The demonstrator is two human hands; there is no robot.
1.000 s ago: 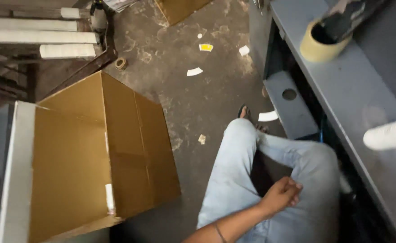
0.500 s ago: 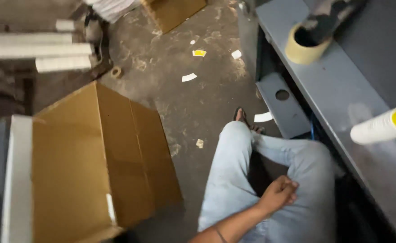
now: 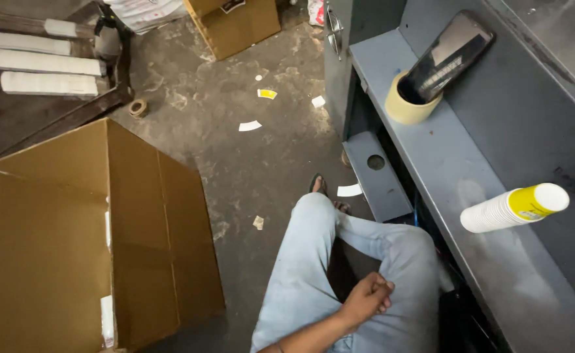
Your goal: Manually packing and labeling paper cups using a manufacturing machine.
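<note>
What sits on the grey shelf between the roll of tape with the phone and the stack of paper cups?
Nothing: in the head view the grey metal shelf is bare between the beige tape roll and the lying white-and-yellow paper cup stack.

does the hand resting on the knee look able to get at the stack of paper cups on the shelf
Probably yes. The hand rests loosely on the jeans-clad leg, holding nothing. The stack of paper cups lies on its side on the grey shelf just to its right, and nothing stands between them.
</note>
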